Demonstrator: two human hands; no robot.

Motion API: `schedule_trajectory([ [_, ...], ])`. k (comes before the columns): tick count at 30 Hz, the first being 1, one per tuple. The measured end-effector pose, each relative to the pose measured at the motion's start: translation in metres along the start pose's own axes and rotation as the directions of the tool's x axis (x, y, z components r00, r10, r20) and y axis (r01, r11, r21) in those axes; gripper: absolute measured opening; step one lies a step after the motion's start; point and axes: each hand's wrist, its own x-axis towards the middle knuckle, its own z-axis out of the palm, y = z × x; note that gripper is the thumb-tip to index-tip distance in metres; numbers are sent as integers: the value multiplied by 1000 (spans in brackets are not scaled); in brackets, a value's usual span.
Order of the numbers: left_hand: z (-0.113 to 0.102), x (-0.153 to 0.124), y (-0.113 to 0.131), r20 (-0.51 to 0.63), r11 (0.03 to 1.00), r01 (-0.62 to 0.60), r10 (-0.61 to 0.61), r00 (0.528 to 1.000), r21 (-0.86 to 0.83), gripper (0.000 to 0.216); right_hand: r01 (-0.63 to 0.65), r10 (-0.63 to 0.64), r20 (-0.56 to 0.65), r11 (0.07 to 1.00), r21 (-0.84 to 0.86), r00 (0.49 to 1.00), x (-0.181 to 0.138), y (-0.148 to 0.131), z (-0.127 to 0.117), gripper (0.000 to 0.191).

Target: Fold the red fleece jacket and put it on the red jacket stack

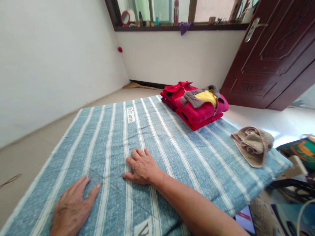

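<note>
My left hand (72,206) lies flat, fingers spread, on the blue and white striped mattress (172,144) near its front left part. My right hand (142,167) rests palm down on the mattress a little farther in, fingers stretched out and together. Neither hand holds anything. At the far right corner of the mattress sits a stack of folded red clothes (194,105) with a pink, grey and yellow garment on top. A crumpled beige cloth (253,144) lies near the right edge.
White walls stand to the left and ahead, with a windowsill (179,28) carrying bottles and a purple cloth. A dark wooden door (275,55) is at the right. A broom (139,86) lies on the floor by the far wall. Bags and clutter (300,150) sit at the right.
</note>
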Motion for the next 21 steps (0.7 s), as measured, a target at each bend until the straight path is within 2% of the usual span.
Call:
schedule_trajectory([
  [15, 6, -16, -9, -145, 999, -2, -5, 989, -51, 37, -55, 49, 47, 990, 129, 998, -5, -14, 4, 51],
  [21, 9, -20, -12, -203, 999, -45, 39, 978, -22, 39, -72, 61, 71, 986, 152, 996, -6, -16, 5, 53],
])
